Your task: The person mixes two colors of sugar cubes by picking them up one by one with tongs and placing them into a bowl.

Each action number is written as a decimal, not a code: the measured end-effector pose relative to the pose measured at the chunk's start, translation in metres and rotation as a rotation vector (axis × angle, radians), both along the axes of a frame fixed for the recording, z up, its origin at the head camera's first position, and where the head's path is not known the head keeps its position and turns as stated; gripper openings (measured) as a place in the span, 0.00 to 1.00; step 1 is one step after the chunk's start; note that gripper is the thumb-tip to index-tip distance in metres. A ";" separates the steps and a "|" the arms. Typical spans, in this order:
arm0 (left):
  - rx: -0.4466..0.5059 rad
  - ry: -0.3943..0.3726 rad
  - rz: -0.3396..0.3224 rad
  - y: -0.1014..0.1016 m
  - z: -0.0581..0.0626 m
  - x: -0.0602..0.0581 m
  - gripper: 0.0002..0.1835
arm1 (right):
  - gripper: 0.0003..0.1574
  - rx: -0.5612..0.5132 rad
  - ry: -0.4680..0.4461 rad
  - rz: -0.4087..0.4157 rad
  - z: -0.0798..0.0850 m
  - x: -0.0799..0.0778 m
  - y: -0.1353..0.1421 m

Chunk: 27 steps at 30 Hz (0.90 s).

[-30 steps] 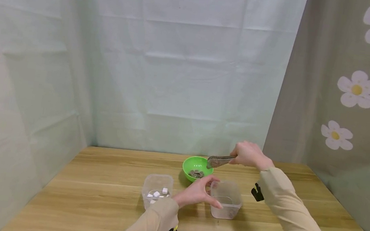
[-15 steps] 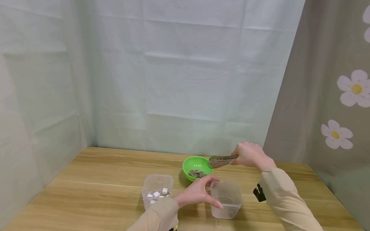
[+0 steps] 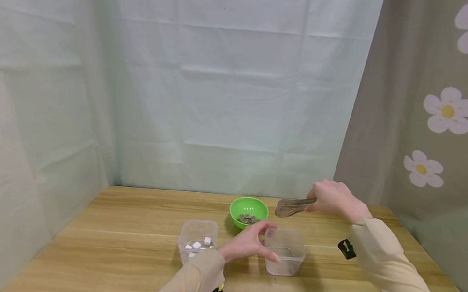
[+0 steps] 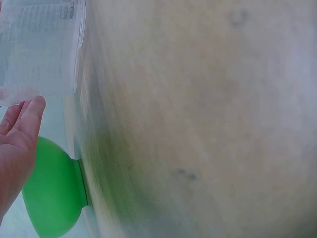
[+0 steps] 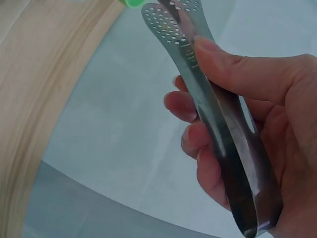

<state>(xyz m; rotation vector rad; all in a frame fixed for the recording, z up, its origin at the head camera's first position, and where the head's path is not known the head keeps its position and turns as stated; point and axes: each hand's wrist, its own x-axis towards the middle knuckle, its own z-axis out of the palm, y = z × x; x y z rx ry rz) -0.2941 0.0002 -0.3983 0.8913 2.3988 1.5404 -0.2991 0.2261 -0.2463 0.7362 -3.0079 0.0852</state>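
Note:
My right hand (image 3: 337, 196) grips metal tongs (image 3: 294, 207) with perforated heads, thumb on one arm and fingers curled round the other. The heads hang just right of a green bowl (image 3: 248, 204), above the back of a clear plastic container (image 3: 285, 267). In the right wrist view the tongs' arms (image 5: 220, 129) stand slightly apart, their tips cut off at the top edge. Several small greyish round pieces (image 3: 248, 219) lie in the bowl. My left hand (image 3: 250, 243) holds the container at its left side, thumb toward the front and fingers at the back corner.
Left of my left hand stands a second clear container (image 3: 200, 225) with several white cubes (image 3: 197, 246) in it. The wooden table (image 3: 125, 244) ends at a pale curtain (image 3: 229, 116) behind, and a flower-printed curtain (image 3: 437, 200) hangs on the right.
My right hand has moved right with the tongs, from over the bowl's right rim to beside the bowl. The left hand and both containers have stayed in place.

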 end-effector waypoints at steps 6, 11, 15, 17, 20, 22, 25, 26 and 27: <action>-0.012 0.000 0.010 -0.001 -0.002 -0.001 0.44 | 0.11 0.004 0.008 0.010 0.008 0.013 0.006; -0.017 0.015 0.009 -0.002 -0.002 -0.002 0.44 | 0.06 0.036 -0.006 0.011 0.013 0.022 0.005; -0.024 0.023 0.011 -0.003 -0.003 -0.002 0.43 | 0.09 0.077 -0.031 0.016 0.015 0.028 -0.001; -0.027 0.024 0.011 -0.003 -0.003 -0.002 0.43 | 0.10 0.109 -0.033 0.025 0.016 0.031 -0.006; -0.025 0.020 0.008 -0.002 -0.004 -0.003 0.43 | 0.13 0.168 -0.017 0.035 0.014 0.034 -0.013; -0.025 0.013 0.003 -0.002 -0.003 -0.002 0.43 | 0.14 0.201 -0.013 0.038 0.011 0.035 -0.018; -0.032 0.010 -0.002 -0.001 -0.002 -0.001 0.44 | 0.15 0.241 -0.017 0.028 0.006 0.034 -0.023; -0.035 0.010 -0.002 -0.001 -0.002 -0.001 0.44 | 0.15 0.253 -0.019 0.026 0.004 0.034 -0.025; -0.037 0.012 -0.002 -0.001 -0.002 -0.001 0.44 | 0.15 0.267 -0.020 0.023 0.002 0.033 -0.026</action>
